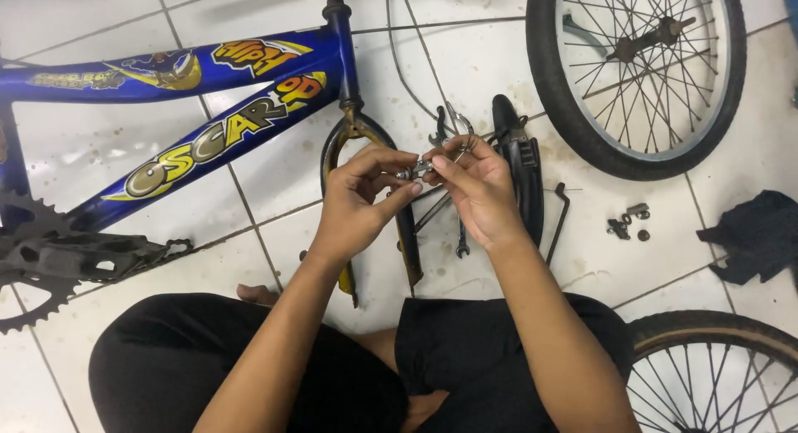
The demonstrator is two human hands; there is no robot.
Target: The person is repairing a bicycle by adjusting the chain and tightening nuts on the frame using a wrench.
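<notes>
Two wheels (640, 71) edge the white tile floor (731, 258) at right, beside a blue bicycle frame (166, 76). Over its fork (353, 138), left hand (357, 204) and right hand (474, 188) pinch a small metal part (418, 169), possibly an axle bolt.

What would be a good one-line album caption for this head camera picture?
Seated on white floor tiles, left hand and right hand pinch a small metal part above a blue bicycle frame.

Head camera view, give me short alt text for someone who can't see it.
Left hand and right hand pinch a small silver metal part together above a blue bicycle frame lying on the white tiled floor, a detached spoked wheel nearby.
</notes>
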